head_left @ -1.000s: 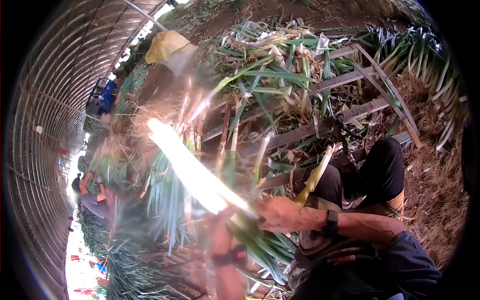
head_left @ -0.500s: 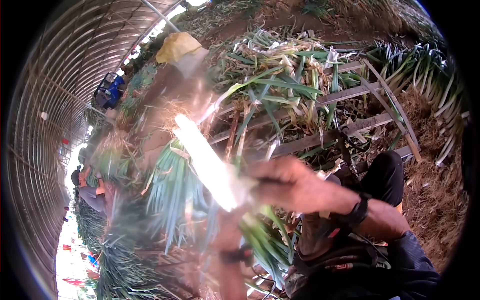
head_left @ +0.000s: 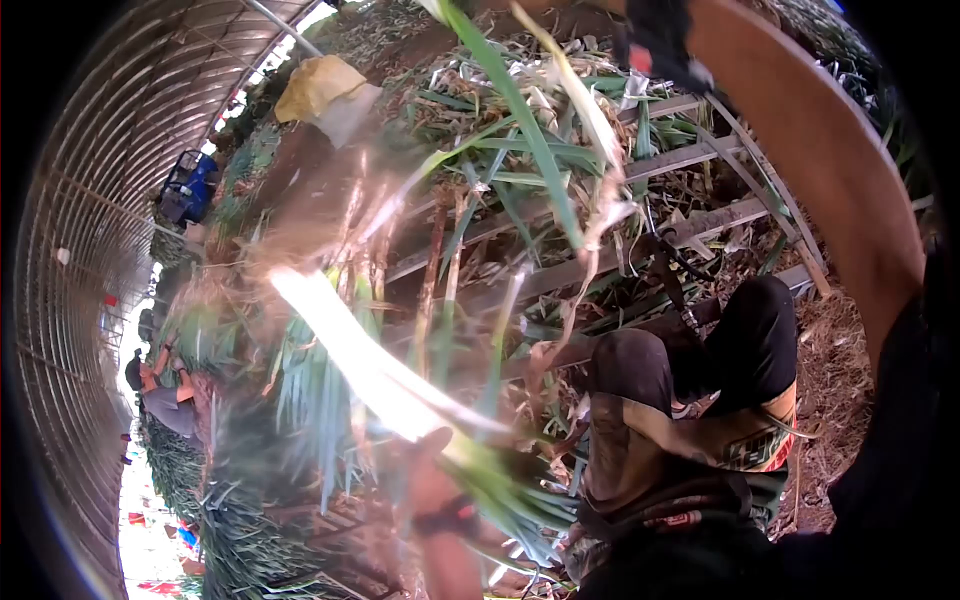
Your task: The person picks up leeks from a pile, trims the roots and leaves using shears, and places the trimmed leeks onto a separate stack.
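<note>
My left hand (head_left: 432, 470), blurred, is closed round a leek (head_left: 355, 360). Its white shaft, bright with glare, points up and left to a blurred root end, and its green leaves trail down and right. At the top edge, my right hand (head_left: 565, 4) is mostly cut off, with a dark band (head_left: 655, 45) on its wrist. From it hang a long green leaf (head_left: 520, 120) and a pale, withered strip of leek leaf (head_left: 590, 120), both apart from the leek in my left hand. Its fingers are out of view.
Slatted rails (head_left: 690, 160) lie beyond my knees (head_left: 630, 370), with a heap of leaf scraps (head_left: 540, 90) over them. Bunches of leeks (head_left: 250, 530) stand lower left. A person in grey (head_left: 170, 405) works at the left, near a blue machine (head_left: 188, 185). A yellowish sack (head_left: 320, 90) lies farther off.
My right hand has swung from the leek to the top edge, and leaf strips now hang from it. The leek has shifted left in my left hand.
</note>
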A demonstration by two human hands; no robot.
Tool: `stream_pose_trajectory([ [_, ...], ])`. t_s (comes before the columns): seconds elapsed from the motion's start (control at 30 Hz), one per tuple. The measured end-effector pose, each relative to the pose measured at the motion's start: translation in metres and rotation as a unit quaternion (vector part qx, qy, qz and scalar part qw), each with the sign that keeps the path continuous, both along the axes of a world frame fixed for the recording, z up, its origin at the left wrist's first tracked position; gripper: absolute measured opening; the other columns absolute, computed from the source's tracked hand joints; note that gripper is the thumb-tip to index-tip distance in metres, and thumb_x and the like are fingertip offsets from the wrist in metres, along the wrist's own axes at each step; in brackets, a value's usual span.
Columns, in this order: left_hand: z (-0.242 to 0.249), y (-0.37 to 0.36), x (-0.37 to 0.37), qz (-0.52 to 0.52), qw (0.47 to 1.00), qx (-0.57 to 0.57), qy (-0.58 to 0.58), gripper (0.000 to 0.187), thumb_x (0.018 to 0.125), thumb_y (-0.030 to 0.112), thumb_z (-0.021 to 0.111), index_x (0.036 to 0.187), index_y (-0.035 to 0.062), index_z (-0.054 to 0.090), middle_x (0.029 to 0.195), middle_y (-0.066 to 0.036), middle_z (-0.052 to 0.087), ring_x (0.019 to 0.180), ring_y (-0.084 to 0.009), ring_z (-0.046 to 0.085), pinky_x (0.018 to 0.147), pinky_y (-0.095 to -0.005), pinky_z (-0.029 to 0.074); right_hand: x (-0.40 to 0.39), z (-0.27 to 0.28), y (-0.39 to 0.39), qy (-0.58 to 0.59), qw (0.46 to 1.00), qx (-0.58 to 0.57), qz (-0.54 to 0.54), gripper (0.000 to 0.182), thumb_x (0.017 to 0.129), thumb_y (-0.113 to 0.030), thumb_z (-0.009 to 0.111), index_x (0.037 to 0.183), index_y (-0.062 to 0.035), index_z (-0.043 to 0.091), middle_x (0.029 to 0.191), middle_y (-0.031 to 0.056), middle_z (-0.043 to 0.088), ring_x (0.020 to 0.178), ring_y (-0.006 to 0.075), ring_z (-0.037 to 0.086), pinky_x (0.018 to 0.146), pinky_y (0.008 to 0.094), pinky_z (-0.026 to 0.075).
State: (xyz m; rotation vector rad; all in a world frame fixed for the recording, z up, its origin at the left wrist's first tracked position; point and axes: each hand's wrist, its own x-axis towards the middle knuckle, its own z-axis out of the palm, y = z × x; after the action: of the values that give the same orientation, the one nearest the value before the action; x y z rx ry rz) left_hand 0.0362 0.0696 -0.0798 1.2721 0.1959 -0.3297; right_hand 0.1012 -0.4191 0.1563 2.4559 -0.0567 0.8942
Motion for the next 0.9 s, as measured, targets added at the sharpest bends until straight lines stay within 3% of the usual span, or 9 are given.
stream_pose_trajectory([
  [0.03,0.002,0.007,0.004,0.001,1.000,0.000,-0.009,0.041,0.088,-0.002,0.066,0.128,0.0010,0.057,0.109,-0.012,0.063,0.095,-0.0251,0.066,0.081,-0.0353,0.057,0.006,-0.019,0.004,0.021,0.999,-0.035,-0.007,0.026,0.072,-0.017,0.066,0.086,0.0022,0.077,0.092,0.0213,0.073,0.104,0.0414,0.065,0.088,0.0506,0.056],
  [0.1,0.006,0.017,0.010,0.007,1.000,0.001,-0.016,0.041,0.088,0.000,0.066,0.128,0.0008,0.057,0.109,-0.013,0.063,0.096,-0.0254,0.066,0.082,-0.0361,0.057,-0.001,-0.074,0.040,0.146,0.979,0.143,0.021,0.012,0.088,-0.014,0.070,0.093,-0.0025,0.069,0.088,0.0115,0.071,0.068,0.0215,0.068,0.058,0.0376,0.058],
  [0.13,0.011,0.021,0.013,0.009,1.000,0.003,-0.021,0.041,0.088,0.000,0.066,0.128,0.0007,0.056,0.109,-0.013,0.063,0.097,-0.0255,0.066,0.082,-0.0366,0.057,-0.028,-0.084,0.078,0.321,0.892,0.319,-0.022,0.033,0.092,-0.022,0.072,0.119,-0.0054,0.064,0.093,0.0084,0.072,0.080,0.0214,0.070,0.071,0.0365,0.060],
  [0.2,0.020,0.029,0.013,0.014,0.999,0.004,-0.031,0.041,0.088,0.002,0.066,0.128,0.0004,0.056,0.110,-0.013,0.063,0.097,-0.0258,0.065,0.083,-0.0375,0.057,-0.040,-0.163,0.106,0.386,0.826,0.386,0.143,0.030,0.091,-0.022,0.070,0.112,-0.0014,0.067,0.099,0.0147,0.069,0.091,0.0265,0.069,0.078,0.0422,0.060],
  [0.23,0.028,0.032,0.017,0.016,0.999,0.005,-0.034,0.041,0.088,0.003,0.066,0.128,0.0003,0.056,0.110,-0.013,0.063,0.098,-0.0259,0.065,0.084,-0.0379,0.057,-0.057,-0.191,0.130,0.378,0.827,0.359,0.210,0.042,0.090,-0.037,0.075,0.117,-0.0065,0.064,0.092,0.0114,0.070,0.075,0.0238,0.068,0.067,0.0392,0.060],
  [0.37,0.056,0.046,0.018,0.025,0.998,0.004,-0.065,0.042,0.088,0.006,0.066,0.129,-0.0002,0.056,0.110,-0.013,0.063,0.099,-0.0265,0.065,0.085,-0.0397,0.056,-0.103,-0.266,0.227,0.410,0.695,0.438,0.397,0.098,0.084,-0.028,0.080,0.162,-0.0197,0.021,0.108,0.0114,0.069,0.071,0.0196,0.068,0.056,0.0324,0.058],
  [0.47,0.077,0.057,0.020,0.036,0.995,0.000,-0.094,0.043,0.089,0.009,0.066,0.129,-0.0006,0.055,0.111,-0.014,0.063,0.100,-0.0269,0.064,0.087,-0.0410,0.056,-0.109,-0.282,0.254,0.307,0.692,0.455,0.470,0.064,0.086,-0.026,0.074,0.138,-0.0086,0.041,0.103,0.0124,0.064,0.072,0.0241,0.069,0.055,0.0360,0.056],
  [0.63,0.100,0.068,0.023,0.050,0.989,-0.012,-0.140,0.044,0.089,0.013,0.066,0.129,-0.0012,0.055,0.111,-0.014,0.062,0.102,-0.0275,0.063,0.089,-0.0432,0.055,-0.100,-0.301,0.249,0.360,0.766,0.349,0.402,0.020,0.090,-0.015,0.065,0.106,-0.0037,0.067,0.080,0.0085,0.067,0.065,0.0234,0.069,0.057,0.0359,0.055],
  [0.9,0.114,0.082,0.034,0.075,0.977,0.007,-0.199,0.051,0.088,0.023,0.067,0.130,-0.0028,0.053,0.115,-0.016,0.061,0.106,-0.0288,0.062,0.096,-0.0478,0.052,-0.106,-0.289,0.237,0.250,0.737,0.379,0.501,0.032,0.091,-0.012,0.059,0.121,-0.0085,0.067,0.083,0.0085,0.061,0.065,0.0215,0.062,0.053,0.0344,0.051],
])
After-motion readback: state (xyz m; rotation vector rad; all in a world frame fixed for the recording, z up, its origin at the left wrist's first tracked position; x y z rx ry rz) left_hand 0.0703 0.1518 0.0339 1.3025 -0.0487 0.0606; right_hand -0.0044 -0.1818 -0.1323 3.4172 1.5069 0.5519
